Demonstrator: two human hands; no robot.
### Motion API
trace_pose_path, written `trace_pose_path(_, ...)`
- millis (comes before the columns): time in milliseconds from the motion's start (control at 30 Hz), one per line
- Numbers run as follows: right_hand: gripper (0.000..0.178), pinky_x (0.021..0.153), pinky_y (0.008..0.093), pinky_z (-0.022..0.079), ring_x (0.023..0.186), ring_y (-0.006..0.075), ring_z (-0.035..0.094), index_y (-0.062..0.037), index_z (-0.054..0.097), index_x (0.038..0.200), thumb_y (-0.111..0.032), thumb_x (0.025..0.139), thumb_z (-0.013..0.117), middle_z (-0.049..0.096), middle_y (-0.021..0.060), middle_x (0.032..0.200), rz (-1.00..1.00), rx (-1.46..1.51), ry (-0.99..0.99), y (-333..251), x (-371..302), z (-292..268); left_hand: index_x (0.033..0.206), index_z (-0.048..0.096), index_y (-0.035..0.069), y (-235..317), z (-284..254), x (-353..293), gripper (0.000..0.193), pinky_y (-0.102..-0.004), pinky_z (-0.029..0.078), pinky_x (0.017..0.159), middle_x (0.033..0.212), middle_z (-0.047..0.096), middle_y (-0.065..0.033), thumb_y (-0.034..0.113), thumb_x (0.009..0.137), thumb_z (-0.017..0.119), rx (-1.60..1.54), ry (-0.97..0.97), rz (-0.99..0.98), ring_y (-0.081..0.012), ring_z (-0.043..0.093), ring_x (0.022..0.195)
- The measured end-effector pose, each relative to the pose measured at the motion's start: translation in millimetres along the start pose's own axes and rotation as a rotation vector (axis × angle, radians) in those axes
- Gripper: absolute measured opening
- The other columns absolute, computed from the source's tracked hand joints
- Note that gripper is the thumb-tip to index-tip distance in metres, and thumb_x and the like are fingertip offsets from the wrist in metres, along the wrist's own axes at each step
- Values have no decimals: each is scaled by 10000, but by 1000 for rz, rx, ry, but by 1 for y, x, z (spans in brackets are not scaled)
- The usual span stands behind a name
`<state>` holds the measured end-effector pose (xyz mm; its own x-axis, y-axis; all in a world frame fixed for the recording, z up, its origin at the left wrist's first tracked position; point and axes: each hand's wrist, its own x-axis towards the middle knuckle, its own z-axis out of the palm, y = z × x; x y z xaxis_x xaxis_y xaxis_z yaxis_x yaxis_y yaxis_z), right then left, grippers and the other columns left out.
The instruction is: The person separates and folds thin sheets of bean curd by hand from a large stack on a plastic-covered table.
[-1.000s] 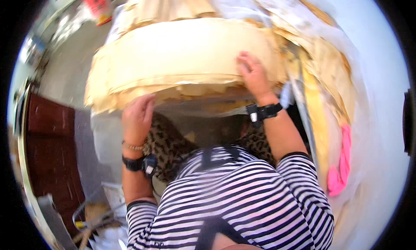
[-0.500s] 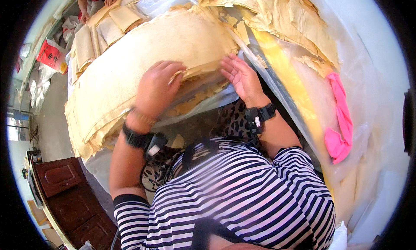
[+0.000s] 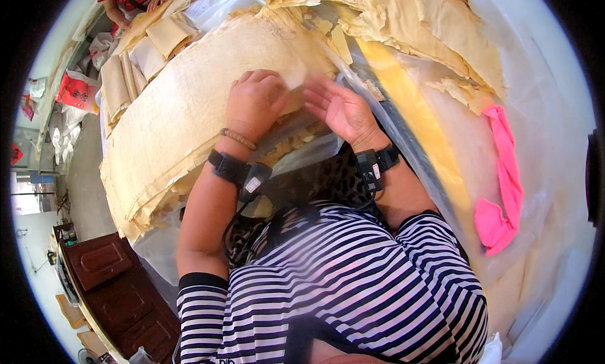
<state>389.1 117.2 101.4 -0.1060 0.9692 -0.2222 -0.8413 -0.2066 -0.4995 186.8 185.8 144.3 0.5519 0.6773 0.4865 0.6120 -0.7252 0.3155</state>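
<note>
Our R hand (image 3: 343,112) is open, fingers a bit spread, palm up; our L hand's (image 3: 255,105) fingers bend, tips blurred, can't tell if gripping. Both are by the near edge of the tan sheet stack (image 3: 195,105), on plastic sheeting's (image 3: 315,153) near edge. Pink cloth (image 3: 504,187) R; dark-red cabinet (image 3: 120,279) L. Stack's long axis: near-L to far-R.

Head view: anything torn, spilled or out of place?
Yes, some. The tan sheet stack has a ragged, uneven front-left edge. To its right, a torn flap juts from another tan pile. Nearby, a twisted bright-pink item, possibly cloth, stands out by colour. No spill shows.
</note>
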Motion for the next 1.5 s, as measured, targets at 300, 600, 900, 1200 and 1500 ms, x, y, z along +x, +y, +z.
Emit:
trace_pose_path(300, 430, 873, 341, 532, 1015, 207, 643, -1, 514, 1351, -165, 962, 593, 652, 105, 1158, -52, -366, 47, 16, 8, 24, 871, 729, 53, -15, -1, 4, 97, -379, 510, 850, 985, 716, -83, 128, 828, 683, -281, 8, -111, -303, 634, 934)
trace_pose_path(600, 444, 797, 273, 533, 943, 142, 630, 14, 516, 1331, -154, 944, 654, 653, 86, 1098, -497, -658, 107, 27, 27, 36, 931, 729, 37, -17, -1, 3, 113, -353, 504, 860, 996, 709, -80, 119, 872, 679, -202, -28, -71, -261, 631, 951)
trace_pose_path(900, 310, 754, 304, 565, 864, 178, 674, -18, 595, 1182, -272, 1008, 557, 664, 71, 1026, -219, -329, 72, 23, 20, 32, 819, 729, 114, 2, -3, 7, 142, -408, 504, 818, 914, 699, -78, 254, 804, 722, -61, 16, -68, -303, 628, 885)
trace_pose_path(1200, 275, 741, 306, 566, 860, 168, 683, -27, 623, 1141, -252, 1012, 531, 682, 65, 1023, -203, -457, 137, 20, 21, 32, 848, 757, 115, 9, 4, 19, 221, -401, 529, 774, 841, 710, -100, 329, 823, 709, -138, 5, -280, -311, 650, 819)
trace_pose_path(1500, 279, 699, 289, 556, 854, 169, 687, -16, 617, 1125, -258, 987, 586, 683, 57, 963, -222, -503, 148, 22, 27, 29, 861, 764, 88, 11, 6, 25, 261, -389, 556, 702, 786, 721, -141, 328, 840, 664, -181, -15, -503, -317, 702, 735)
